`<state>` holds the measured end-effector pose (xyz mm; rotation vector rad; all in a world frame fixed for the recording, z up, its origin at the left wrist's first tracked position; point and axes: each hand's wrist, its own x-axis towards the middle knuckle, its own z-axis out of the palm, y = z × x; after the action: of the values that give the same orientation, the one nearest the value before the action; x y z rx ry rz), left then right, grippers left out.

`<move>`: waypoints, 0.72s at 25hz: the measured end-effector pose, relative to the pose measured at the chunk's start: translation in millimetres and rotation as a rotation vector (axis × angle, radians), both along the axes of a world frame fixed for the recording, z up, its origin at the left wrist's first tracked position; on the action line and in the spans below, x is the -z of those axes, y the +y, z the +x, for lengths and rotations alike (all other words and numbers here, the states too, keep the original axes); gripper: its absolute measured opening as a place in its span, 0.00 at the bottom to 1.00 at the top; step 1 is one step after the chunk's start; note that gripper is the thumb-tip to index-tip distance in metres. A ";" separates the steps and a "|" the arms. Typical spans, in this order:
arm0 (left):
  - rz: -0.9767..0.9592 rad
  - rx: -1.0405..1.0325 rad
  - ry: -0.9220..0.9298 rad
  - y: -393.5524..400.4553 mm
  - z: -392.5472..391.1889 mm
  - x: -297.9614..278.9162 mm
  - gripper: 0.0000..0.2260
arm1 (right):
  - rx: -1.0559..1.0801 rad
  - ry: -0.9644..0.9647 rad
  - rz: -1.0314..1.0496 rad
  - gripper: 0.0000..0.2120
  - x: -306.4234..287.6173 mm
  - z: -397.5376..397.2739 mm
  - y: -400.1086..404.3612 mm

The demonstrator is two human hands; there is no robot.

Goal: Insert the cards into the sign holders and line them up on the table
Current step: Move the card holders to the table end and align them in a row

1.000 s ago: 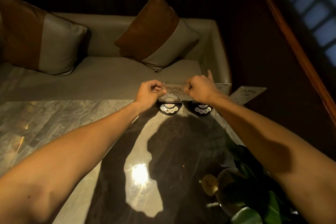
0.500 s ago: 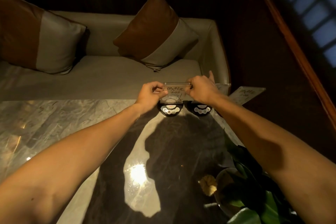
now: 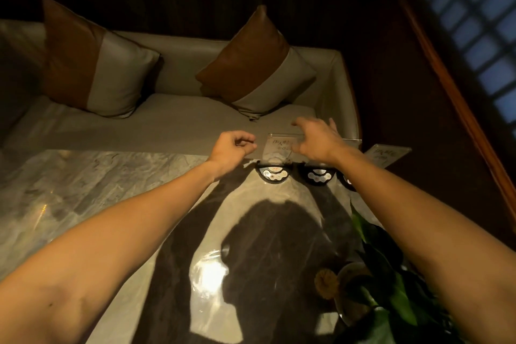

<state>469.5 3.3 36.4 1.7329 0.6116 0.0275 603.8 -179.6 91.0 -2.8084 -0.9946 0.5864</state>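
Observation:
A clear sign holder with a printed card (image 3: 279, 146) stands upright on a black round base (image 3: 273, 174) at the far edge of the marble table (image 3: 97, 190). My left hand (image 3: 233, 149) hovers just left of it, fingers curled, holding nothing. My right hand (image 3: 317, 138) is above and to the right of the holder with fingers spread, off the holder. A second black base (image 3: 318, 175) sits to the right, and its panel is hidden behind my right hand. Another clear holder with a card (image 3: 386, 154) lies tilted further right.
A potted green plant (image 3: 385, 282) stands at the near right of the table. Beyond the table's far edge is a beige sofa (image 3: 167, 126) with two brown-and-grey cushions (image 3: 257, 64). A dark wooden wall and lattice window are at the right.
Both hands have let go of the upright sign holder. The left hand has drawn back to the left, and the right hand has lifted and opened.

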 end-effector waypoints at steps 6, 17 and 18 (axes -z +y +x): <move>0.182 0.103 0.118 35.0 -85.5 -48.8 0.26 | -0.148 0.034 0.109 0.42 -41.2 -68.1 42.2; 0.235 -0.241 0.072 122.6 -334.8 -119.6 0.28 | -0.328 0.439 0.231 0.58 -54.2 -283.8 163.6; 0.230 -0.273 0.067 127.4 -355.1 -121.4 0.27 | -0.347 0.450 0.237 0.59 -51.0 -303.2 172.1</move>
<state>114.5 130.8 157.8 1.8643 0.9208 0.2409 300.7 -7.5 141.9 -2.1714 -1.3444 1.0051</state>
